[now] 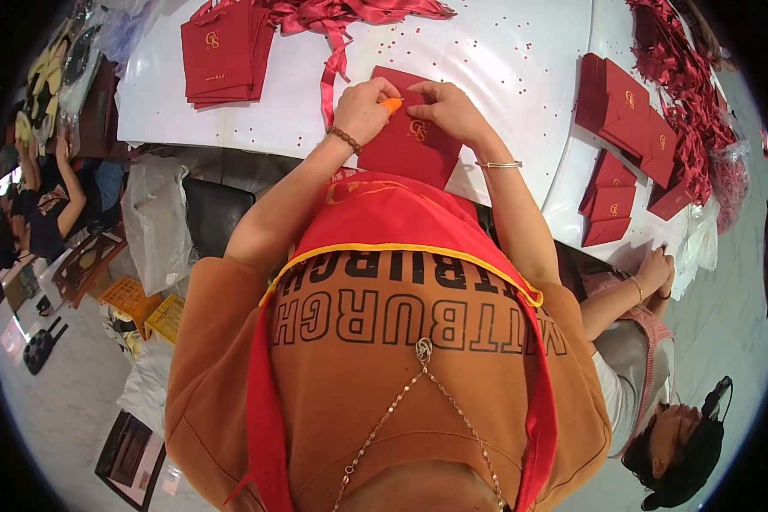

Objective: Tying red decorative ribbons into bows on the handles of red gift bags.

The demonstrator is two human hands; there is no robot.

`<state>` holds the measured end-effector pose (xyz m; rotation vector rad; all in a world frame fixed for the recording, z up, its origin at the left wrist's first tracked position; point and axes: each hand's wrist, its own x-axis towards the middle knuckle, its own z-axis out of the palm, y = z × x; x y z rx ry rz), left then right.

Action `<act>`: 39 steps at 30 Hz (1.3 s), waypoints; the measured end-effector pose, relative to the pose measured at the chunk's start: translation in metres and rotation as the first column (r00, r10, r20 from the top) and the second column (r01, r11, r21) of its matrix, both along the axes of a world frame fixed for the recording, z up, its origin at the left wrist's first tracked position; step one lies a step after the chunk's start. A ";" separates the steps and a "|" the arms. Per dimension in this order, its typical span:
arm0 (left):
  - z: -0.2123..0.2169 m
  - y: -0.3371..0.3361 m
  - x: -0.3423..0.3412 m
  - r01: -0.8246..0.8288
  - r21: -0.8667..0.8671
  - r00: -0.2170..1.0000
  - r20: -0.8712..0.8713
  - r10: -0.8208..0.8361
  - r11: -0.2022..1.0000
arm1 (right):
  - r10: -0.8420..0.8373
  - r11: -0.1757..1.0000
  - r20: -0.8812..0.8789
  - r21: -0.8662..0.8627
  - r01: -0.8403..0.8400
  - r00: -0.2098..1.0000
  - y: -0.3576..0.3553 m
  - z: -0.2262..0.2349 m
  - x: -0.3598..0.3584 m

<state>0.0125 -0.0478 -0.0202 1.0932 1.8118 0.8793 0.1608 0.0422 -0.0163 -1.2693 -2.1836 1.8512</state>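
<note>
From my remote feed I count two hands at work, the left hand (363, 109) and the right hand (452, 109), on one dark red paper bag (411, 136). I see one orange tool (391, 104) between them. One stack of flat red bags (224, 51) lies upper left; I cannot count its layers. At right, about seven more flat bags (627, 115) lie scattered. Two ribbon heaps (358, 13) show. One white table (520, 60) bears it all. Two other people sit nearby.

The folded paper bag (414, 141) at the near edge of the white tabletop (503, 60) is deep red with a small gold emblem. An orange tool (392, 104) shows against it. Dark red ribbons (350, 13) and red bag stacks (222, 51) lie at the far edge.
</note>
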 end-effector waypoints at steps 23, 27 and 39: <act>0.022 0.002 0.017 0.115 0.146 0.924 -0.379 -0.051 0.983 | 0.003 0.987 -0.006 0.163 -0.002 1.000 -0.016 0.015 0.000; 0.026 -0.002 -0.002 0.110 -0.055 0.994 -0.003 -0.110 0.992 | -0.051 0.987 -0.261 0.134 0.089 0.964 -0.018 0.005 0.009; 0.039 0.018 -0.032 0.448 -0.076 0.719 -0.562 -0.410 0.891 | 0.017 0.692 0.037 0.721 -0.038 0.999 -0.047 0.032 0.011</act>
